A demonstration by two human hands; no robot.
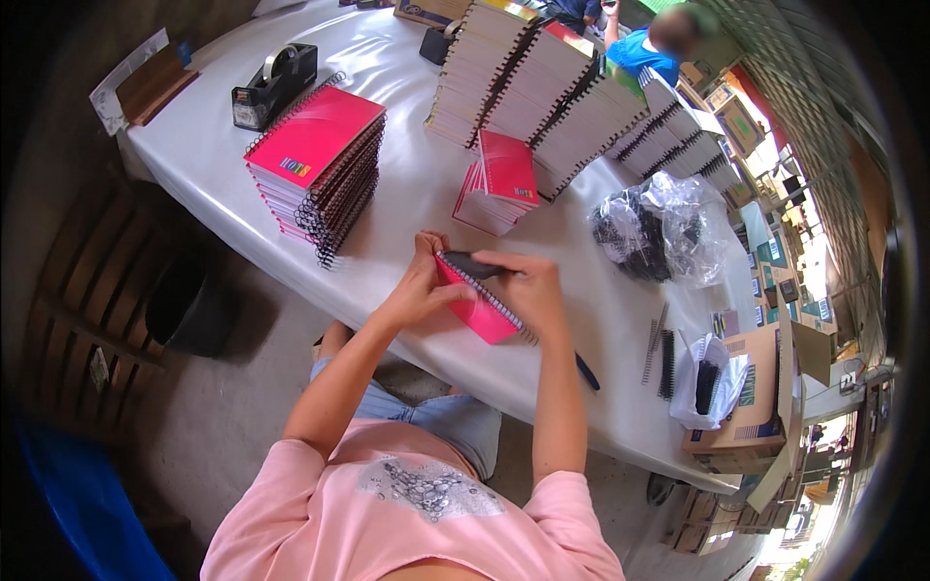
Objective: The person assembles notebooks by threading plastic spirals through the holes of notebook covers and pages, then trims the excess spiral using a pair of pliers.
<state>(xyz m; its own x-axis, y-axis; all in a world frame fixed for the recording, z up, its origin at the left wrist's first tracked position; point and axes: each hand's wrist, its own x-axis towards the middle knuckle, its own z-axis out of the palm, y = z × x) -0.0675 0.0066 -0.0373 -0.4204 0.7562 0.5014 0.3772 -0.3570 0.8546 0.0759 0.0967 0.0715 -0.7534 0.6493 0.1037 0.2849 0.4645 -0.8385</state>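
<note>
A pink-red notebook (481, 322) stands tilted near the table's front edge, with a spiral coil (497, 304) running along its edge and past the lower corner. My left hand (424, 285) is closed on its upper left part, thumb lying over the cover. In my right hand (531, 288) is a dark hand tool (473, 264), its end at the upper stretch of the coil; its exact kind is hidden by my fingers. Just beyond my hands sits a small stack of red notebooks (506, 167). A taller stack of red spiral notebooks (325, 136) rises to the left.
Tall rows of coil-bound books (538, 92) fill the back of the white table (407, 194). Clear plastic with black coils (659, 228) lies right, near loose coils (665, 363), a dark pen-like object (587, 372) and a cardboard box (760, 382). A tape dispenser (275, 87) stands far left. Another person (659, 53) is behind.
</note>
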